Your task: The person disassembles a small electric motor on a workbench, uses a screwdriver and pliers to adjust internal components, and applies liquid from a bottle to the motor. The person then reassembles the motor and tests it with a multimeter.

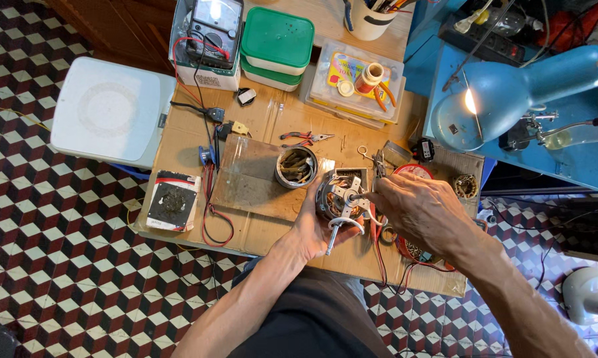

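A small electric motor point(339, 195) with copper windings, a metal bracket and a protruding shaft sits above the cardboard-covered table point(259, 126). My left hand point(310, 231) cups it from below and grips its body. My right hand point(418, 207) reaches in from the right, fingertips pinched on a part at the motor's top centre. Red and dark wires point(380, 255) hang from the motor toward me.
A tin of metal parts point(296, 166) stands left of the motor. Red pliers point(305, 138), scissors point(372, 156), a multimeter point(213, 30), green-lidded boxes point(276, 46), a clear parts box point(355, 79) and a lit blue desk lamp point(511, 93) surround it. A white stool point(110, 109) stands left.
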